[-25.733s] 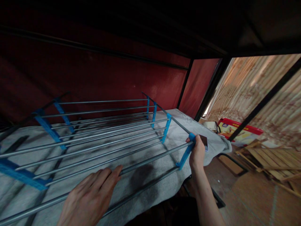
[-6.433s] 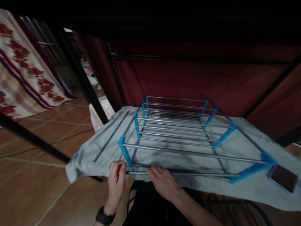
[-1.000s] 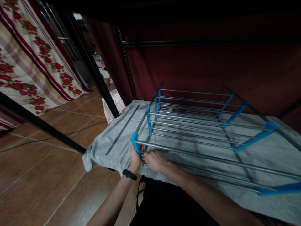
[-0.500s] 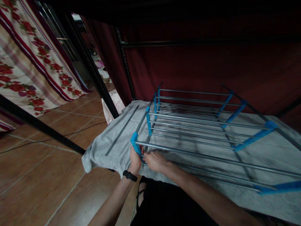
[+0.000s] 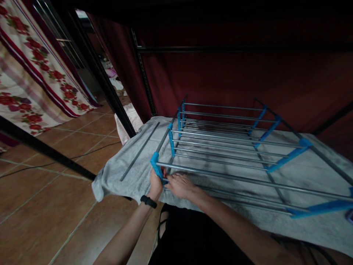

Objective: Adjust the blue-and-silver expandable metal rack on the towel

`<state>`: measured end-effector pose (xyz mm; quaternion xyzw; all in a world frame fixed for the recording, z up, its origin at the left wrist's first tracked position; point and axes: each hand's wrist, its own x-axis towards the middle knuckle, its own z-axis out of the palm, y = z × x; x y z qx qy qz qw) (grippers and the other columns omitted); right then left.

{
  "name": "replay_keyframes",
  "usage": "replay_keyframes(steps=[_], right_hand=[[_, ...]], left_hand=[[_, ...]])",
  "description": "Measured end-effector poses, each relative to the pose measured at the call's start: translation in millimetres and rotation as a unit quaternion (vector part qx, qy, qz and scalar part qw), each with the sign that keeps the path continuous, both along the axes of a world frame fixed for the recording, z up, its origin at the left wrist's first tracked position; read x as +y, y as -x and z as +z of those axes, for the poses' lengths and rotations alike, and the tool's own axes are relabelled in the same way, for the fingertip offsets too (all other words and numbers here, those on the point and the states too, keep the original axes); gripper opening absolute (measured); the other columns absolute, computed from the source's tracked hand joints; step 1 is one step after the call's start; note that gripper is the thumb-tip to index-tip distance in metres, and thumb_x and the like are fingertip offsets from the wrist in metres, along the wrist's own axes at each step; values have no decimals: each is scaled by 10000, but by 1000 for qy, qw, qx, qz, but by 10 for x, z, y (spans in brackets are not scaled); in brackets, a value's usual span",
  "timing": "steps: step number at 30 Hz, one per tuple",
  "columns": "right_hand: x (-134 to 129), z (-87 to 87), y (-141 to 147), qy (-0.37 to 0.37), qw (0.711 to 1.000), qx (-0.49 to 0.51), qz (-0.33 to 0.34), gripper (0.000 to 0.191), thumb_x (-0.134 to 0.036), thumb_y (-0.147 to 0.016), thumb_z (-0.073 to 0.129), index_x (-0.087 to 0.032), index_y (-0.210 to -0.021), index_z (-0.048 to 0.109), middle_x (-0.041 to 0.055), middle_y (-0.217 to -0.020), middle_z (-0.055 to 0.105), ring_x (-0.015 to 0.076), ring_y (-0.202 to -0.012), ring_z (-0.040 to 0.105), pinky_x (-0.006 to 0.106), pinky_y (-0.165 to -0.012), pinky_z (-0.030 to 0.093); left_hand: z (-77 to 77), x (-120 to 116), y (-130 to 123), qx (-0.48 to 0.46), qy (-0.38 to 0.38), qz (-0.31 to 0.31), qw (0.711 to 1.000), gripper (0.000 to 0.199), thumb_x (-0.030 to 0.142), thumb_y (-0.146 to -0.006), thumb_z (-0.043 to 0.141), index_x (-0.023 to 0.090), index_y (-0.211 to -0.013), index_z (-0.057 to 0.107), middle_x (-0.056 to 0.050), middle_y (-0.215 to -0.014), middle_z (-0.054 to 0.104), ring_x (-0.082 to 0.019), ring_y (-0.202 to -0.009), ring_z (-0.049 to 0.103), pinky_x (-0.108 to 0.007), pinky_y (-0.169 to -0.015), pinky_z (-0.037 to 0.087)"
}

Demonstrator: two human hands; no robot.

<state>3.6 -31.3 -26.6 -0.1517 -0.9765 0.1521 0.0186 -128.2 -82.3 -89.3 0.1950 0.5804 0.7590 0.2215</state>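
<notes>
A rack of grey metal tubes [image 5: 220, 175] with blue plastic brackets lies on a grey cloth [image 5: 138, 184]. My left hand [image 5: 156, 185], with a black band on its wrist, is closed round the near-left blue bracket [image 5: 156, 166]. Just to its right, my right hand [image 5: 179, 185] is closed on the end of a lower tube where it meets that bracket. The fingertips of both hands are partly hidden behind the bracket and tubes. Left of the rack, a loose grey tube [image 5: 140, 151] rests on the cloth.
Black metal posts and a slanted bar [image 5: 49, 149] stand at the left. Behind the rack hangs a dark red curtain [image 5: 220, 77]. A floral cloth [image 5: 41, 70] hangs at the far left, above a tiled floor [image 5: 74, 213] crossed by a thin cable.
The view has shifted slightly, so the rack and both hands appear a little further left. Both hands keep their hold at the same bracket.
</notes>
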Motion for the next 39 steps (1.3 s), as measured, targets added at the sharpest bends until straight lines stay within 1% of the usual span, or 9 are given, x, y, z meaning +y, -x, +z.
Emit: replay_keyframes(steps=[4,8,12,15,18,22,26,33,39], right_hand=[[-187,-74,-541,-54,991,124,10,335,-166,-953,461,-183,-1278,541,89,-1201,623,214,-1123,547,355,-985,438],[-326,-527,-1203,-55,989,131,-41,377,-115,-955,402,-220,-1284,554,68,-1263,595,193,-1130,539,337,-994,434],[-210,-1032,-1609,-97,971,103,-190,439,-119,-950,385,-191,-1366,504,108,-1329,558,235,-1185,516,406,-1009,420],[-64,-1195,-1691,-108,961,84,-239,405,-146,-965,395,-192,-1344,530,107,-1264,599,235,-1143,541,408,-997,413],[22,-1195,-1640,-112,963,63,-236,364,-164,-974,417,-224,-1295,577,97,-1241,616,228,-1125,558,392,-989,404],[60,-1118,-1512,-92,970,33,-223,326,-187,-964,470,-256,-1249,613,79,-1212,642,226,-1118,573,371,-989,391],[92,-1060,-1455,-59,969,16,-239,300,-215,-967,478,-271,-1220,630,63,-1184,668,221,-1095,594,365,-969,404],[114,-1027,-1479,-54,970,14,-235,331,-194,-974,453,-269,-1250,620,58,-1212,670,199,-1117,606,351,-991,406],[155,-1051,-1475,-48,972,-9,-229,347,-210,-995,409,-254,-1263,624,64,-1218,678,207,-1170,591,344,-981,411]], left_hand=[[58,-103,17,-7,16,16,1000,350,508,-835,496,205,-662,529,21,-571,520,-135,-518,473,-261,-504,408],[-93,-348,98,57,67,74,993,341,518,-843,505,205,-726,574,10,-693,579,-151,-631,512,-269,-608,443],[-393,-603,166,164,144,-3,976,230,382,-816,521,191,-869,637,-29,-843,650,-195,-768,564,-316,-755,472],[-534,-683,197,262,173,-79,946,199,256,-751,489,198,-857,647,-45,-893,650,-225,-872,578,-368,-868,466],[-537,-677,201,342,192,-121,912,181,189,-698,473,206,-785,631,-47,-895,613,-233,-955,558,-383,-929,444],[-441,-657,191,358,227,-158,892,135,183,-681,522,205,-773,619,-48,-967,593,-225,-999,532,-370,-948,438],[-404,-658,210,344,223,-190,892,73,253,-713,614,200,-759,634,-58,-1008,581,-236,-1052,508,-365,-953,440],[-437,-631,226,306,214,-199,906,175,354,-739,679,184,-776,666,-65,-979,544,-222,-956,519,-349,-859,473],[-376,-609,228,294,216,-213,907,143,304,-709,708,174,-738,656,-65,-1023,558,-221,-980,513,-374,-925,462]])
